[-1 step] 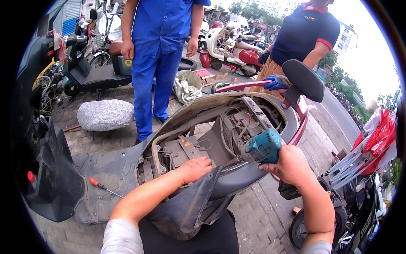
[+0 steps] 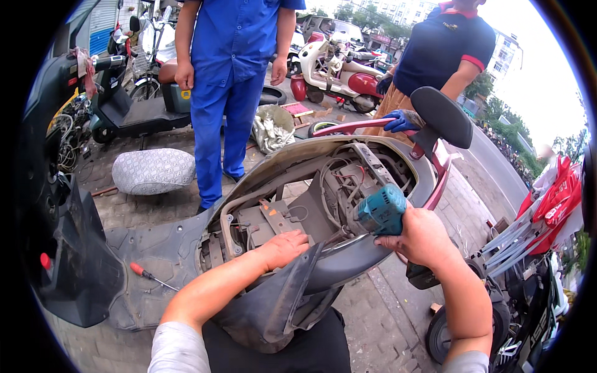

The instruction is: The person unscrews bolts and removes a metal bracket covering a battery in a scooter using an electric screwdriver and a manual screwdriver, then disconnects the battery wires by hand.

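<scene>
My right hand (image 2: 416,233) grips a teal power drill (image 2: 382,211), held over the right side of an opened scooter body (image 2: 339,267). My left hand (image 2: 281,248) rests inside the open frame beside a loose dark plastic panel (image 2: 270,314), its fingers slightly bent and apart from the drill. Inside are wires, a metal bracket (image 2: 273,214) and grey housings. A screwdriver (image 2: 140,270) with a red handle lies on the grey footboard (image 2: 143,304) at left.
A person in blue workwear (image 2: 230,74) stands ahead; another in a dark polo (image 2: 438,50) has a blue-gloved hand at a red rail beside a black backrest (image 2: 438,115). A patterned seat (image 2: 152,171) lies on the paving. Scooters (image 2: 336,71) and red-and-white fabric (image 2: 553,205) surround the spot.
The drill and my right hand have shifted slightly up and left. The rest of the scene sits a little higher in the picture; my left hand stays in the same place on the scooter.
</scene>
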Demonstrator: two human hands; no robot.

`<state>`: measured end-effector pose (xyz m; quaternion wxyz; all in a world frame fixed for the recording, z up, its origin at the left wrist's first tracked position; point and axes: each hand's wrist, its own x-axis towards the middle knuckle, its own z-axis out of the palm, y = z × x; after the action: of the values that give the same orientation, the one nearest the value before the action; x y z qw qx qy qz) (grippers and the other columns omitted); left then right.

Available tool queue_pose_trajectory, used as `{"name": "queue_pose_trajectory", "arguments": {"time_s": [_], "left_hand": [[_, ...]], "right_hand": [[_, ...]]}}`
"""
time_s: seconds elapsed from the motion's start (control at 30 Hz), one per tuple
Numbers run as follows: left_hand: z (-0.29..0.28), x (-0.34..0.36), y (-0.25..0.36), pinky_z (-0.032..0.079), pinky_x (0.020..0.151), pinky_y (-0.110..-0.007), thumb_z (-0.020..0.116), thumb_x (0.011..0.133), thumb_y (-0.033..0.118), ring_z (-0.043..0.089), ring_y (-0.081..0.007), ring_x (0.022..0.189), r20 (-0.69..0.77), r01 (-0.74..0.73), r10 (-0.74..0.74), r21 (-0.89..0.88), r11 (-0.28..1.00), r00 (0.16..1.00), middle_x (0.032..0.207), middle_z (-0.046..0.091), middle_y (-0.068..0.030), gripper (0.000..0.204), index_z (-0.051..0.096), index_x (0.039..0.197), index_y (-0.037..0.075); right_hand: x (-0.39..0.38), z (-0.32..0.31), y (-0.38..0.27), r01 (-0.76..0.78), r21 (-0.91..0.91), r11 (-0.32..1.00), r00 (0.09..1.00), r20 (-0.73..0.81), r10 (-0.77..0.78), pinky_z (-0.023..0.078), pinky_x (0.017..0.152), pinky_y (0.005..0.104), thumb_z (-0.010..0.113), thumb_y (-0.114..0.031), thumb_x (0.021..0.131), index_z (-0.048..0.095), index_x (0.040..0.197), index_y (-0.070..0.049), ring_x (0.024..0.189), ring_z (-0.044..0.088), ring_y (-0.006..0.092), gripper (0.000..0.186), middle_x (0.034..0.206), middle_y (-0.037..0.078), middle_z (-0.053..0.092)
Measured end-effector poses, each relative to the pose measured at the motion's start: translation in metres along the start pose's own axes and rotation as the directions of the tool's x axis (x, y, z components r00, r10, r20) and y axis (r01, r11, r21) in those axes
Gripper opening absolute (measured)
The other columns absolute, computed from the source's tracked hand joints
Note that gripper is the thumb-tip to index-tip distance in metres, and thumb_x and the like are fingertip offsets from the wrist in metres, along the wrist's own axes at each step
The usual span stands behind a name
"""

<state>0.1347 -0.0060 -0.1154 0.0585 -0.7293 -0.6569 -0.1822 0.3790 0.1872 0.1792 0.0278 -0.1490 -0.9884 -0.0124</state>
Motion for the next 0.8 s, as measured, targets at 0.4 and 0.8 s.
{"name": "queue_pose_trajectory", "arguments": {"time_s": [0.4,0.8], "left_hand": [[-0.007,0.000,0.005,0.056,0.092,-0.050,0.060,0.096,0.025,0.067,-0.0425,0.111,-0.023,0.189,-0.205,-0.298,0.936,0.978,0.117,0.064,-0.0197,0.030,0.065,0.121,0.010],[0.001,-0.003,0.002,0.058,0.087,-0.051,0.058,0.098,0.021,0.069,-0.0424,0.106,-0.136,0.066,-0.089,-0.162,0.985,0.987,0.116,0.062,-0.0189,0.025,0.060,0.117,0.004]], "right_hand": [[0.052,-0.049,-0.052,0.179,-0.185,0.966,0.983,0.077,-0.167,0.063,0.085,0.0491,0.092,-0.045,0.082,0.065,0.120,0.000,0.101,0.078,0.0385,0.064,0.101,0.019,0.079],[0.051,-0.063,-0.074,0.193,-0.253,0.948,0.980,0.091,-0.176,0.063,0.082,0.0506,0.091,-0.045,0.083,0.065,0.117,-0.003,0.098,0.078,0.0396,0.060,0.099,0.018,0.079]]}}
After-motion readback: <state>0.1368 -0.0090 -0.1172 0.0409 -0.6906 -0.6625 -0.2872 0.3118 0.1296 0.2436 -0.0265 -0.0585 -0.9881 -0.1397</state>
